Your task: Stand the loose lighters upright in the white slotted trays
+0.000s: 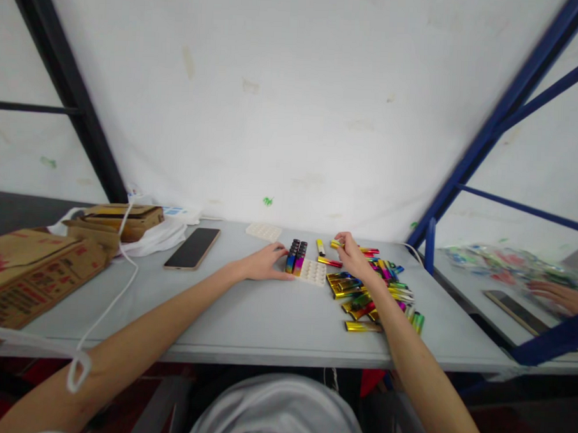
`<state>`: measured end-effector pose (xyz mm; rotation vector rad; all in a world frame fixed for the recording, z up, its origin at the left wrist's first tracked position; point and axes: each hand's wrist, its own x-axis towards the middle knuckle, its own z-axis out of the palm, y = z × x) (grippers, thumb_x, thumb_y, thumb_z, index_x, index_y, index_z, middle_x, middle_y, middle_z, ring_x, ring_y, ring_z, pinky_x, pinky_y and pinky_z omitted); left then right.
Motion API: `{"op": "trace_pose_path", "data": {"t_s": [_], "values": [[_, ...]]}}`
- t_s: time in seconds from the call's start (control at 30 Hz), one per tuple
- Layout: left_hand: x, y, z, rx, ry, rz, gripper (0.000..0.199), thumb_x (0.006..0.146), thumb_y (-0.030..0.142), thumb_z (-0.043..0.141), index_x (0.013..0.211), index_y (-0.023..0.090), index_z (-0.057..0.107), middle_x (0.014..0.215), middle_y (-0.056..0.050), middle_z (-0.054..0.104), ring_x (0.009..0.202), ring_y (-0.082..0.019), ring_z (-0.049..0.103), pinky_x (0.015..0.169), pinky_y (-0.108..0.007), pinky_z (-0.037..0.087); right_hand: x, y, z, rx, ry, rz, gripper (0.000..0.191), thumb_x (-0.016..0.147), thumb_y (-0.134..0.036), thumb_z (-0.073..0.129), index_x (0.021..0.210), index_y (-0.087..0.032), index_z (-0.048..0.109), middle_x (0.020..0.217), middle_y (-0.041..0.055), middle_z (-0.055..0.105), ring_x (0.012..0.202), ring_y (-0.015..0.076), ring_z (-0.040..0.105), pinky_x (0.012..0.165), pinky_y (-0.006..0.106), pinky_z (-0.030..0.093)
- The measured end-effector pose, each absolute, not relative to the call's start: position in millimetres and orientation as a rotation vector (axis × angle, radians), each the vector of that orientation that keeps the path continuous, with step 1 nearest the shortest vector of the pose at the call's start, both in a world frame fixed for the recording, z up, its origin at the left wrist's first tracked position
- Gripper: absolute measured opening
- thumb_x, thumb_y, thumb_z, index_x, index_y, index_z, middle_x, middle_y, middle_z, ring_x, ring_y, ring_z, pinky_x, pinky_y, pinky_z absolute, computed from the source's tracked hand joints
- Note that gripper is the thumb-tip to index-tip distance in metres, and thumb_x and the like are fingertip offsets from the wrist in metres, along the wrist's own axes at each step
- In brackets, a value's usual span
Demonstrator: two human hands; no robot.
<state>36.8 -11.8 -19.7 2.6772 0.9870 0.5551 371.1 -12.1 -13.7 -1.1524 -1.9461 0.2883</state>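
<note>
My right hand (353, 256) pinches a yellow lighter (334, 244) at the tray's (315, 272) two o'clock; my left hand (266, 263), spread, flanks the standing lighters (296, 257) at nine. Its nudge could topple them; a dropped forearm could scatter the pile (358, 302) at four.

The left hand (266, 263) is at the left end of the tray (314, 272), where dark-topped lighters (295, 260) stand upright. To the right of the tray lies a pile (357, 295); beside it, the right hand (350, 254) pinches a yellow lighter (335, 244). The phone (192, 249) lies left of the tray.
</note>
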Motion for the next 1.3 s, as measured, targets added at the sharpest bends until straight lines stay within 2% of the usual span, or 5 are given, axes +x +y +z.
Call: {"op": "trace_pose_path", "data": {"t_s": [0.53, 0.7, 0.97, 1.13, 1.3], "values": [[37, -13, -19, 2.630, 0.987, 0.567, 0.082, 0.087, 0.082, 0.069, 0.134, 0.015, 0.066, 0.141, -0.019, 0.062, 0.131, -0.036, 0.061, 0.118, -0.045, 0.046, 332, -42, 5, -1.124, -1.691, 0.816, 0.051, 0.093, -0.071, 0.060, 0.115, -0.026, 0.053, 0.076, -0.0030, 0.070, 0.041, 0.0110, 0.041, 0.039, 0.024, 0.032], [37, -13, -20, 2.661, 0.976, 0.576, 0.077, 0.089, 0.080, 0.070, 0.134, 0.019, 0.066, 0.140, -0.016, 0.064, 0.130, -0.035, 0.061, 0.118, -0.046, 0.047, 323, -42, 0, -1.144, -1.668, 0.883, 0.045, 0.091, -0.070, 0.064, 0.092, -0.024, 0.060, 0.078, 0.0007, 0.068, 0.053, 0.0135, 0.051, 0.047, 0.026, 0.041], [37, -13, -20, 2.620, 0.991, 0.569, 0.078, 0.087, 0.079, 0.073, 0.134, 0.017, 0.066, 0.142, -0.018, 0.064, 0.131, -0.038, 0.062, 0.117, -0.047, 0.047, 330, -47, 7, -0.999, -1.956, 0.738, 0.040, 0.094, -0.054, 0.067, 0.115, -0.023, 0.081, 0.100, 0.0072, 0.072, 0.091, 0.0240, 0.068, 0.080, 0.036, 0.059], [37, -12, -21, 2.635, 0.975, 0.587, 0.076, 0.088, 0.079, 0.071, 0.134, 0.019, 0.066, 0.141, -0.017, 0.065, 0.130, -0.036, 0.062, 0.117, -0.047, 0.047, 325, -54, 11, -1.009, -1.957, 0.886, 0.043, 0.097, -0.060, 0.065, 0.117, -0.024, 0.077, 0.065, -0.0009, 0.066, 0.059, 0.0211, 0.064, 0.062, 0.034, 0.056], [36, -11, -22, 2.652, 0.968, 0.600, 0.075, 0.088, 0.080, 0.071, 0.134, 0.021, 0.066, 0.139, -0.015, 0.066, 0.129, -0.035, 0.062, 0.117, -0.046, 0.047, 319, -56, 8, -0.965, -1.722, 0.951, 0.046, 0.088, -0.062, 0.077, 0.112, -0.027, 0.060, 0.080, -0.0023, 0.075, 0.040, 0.0109, 0.051, 0.041, 0.025, 0.042]]}}
